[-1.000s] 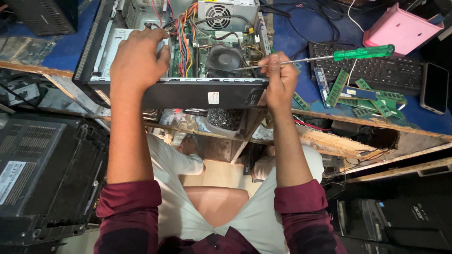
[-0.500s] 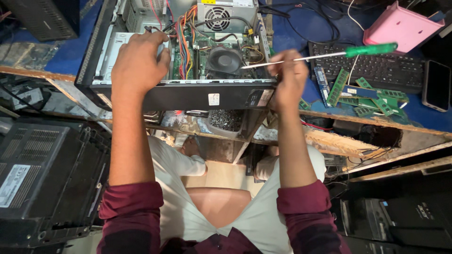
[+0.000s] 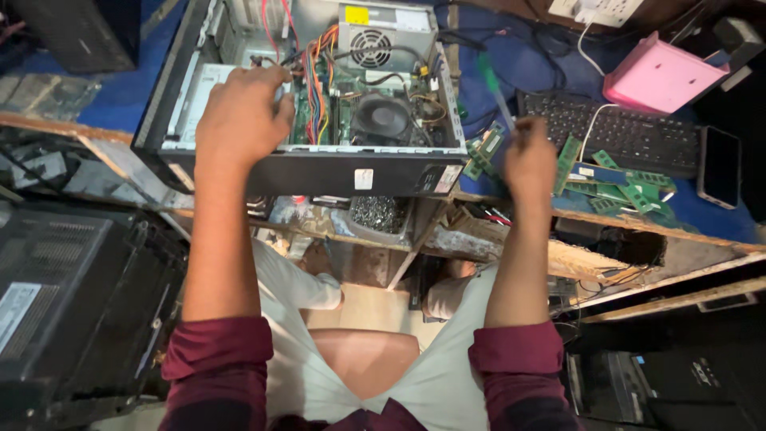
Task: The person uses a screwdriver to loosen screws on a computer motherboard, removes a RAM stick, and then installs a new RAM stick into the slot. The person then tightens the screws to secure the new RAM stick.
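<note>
An open desktop computer case [image 3: 303, 172] lies on the blue-covered bench, showing its motherboard, black cooler fan [image 3: 381, 120], grey power supply [image 3: 383, 36] and a bundle of coloured cables [image 3: 313, 76]. My left hand [image 3: 243, 120] rests inside the case over the pale drive bay, fingers curled by the cables; what they grip is hidden. My right hand [image 3: 531, 160] is fisted to the right of the case, outside it. A green-handled screwdriver [image 3: 488, 76] shows as a blur rising up and left from that fist.
Several green memory sticks [image 3: 630, 187] lie by a black keyboard [image 3: 630, 136]. A pink box [image 3: 658, 76] and a dark phone [image 3: 720, 168] sit at the right. Another black case [image 3: 72, 311] stands lower left. The bench's wooden edge [image 3: 622, 227] is broken and rough.
My right hand has pulled back to the right, out of the case, and the screwdriver has swung from pointing right to pointing up. My left hand has stayed in place.
</note>
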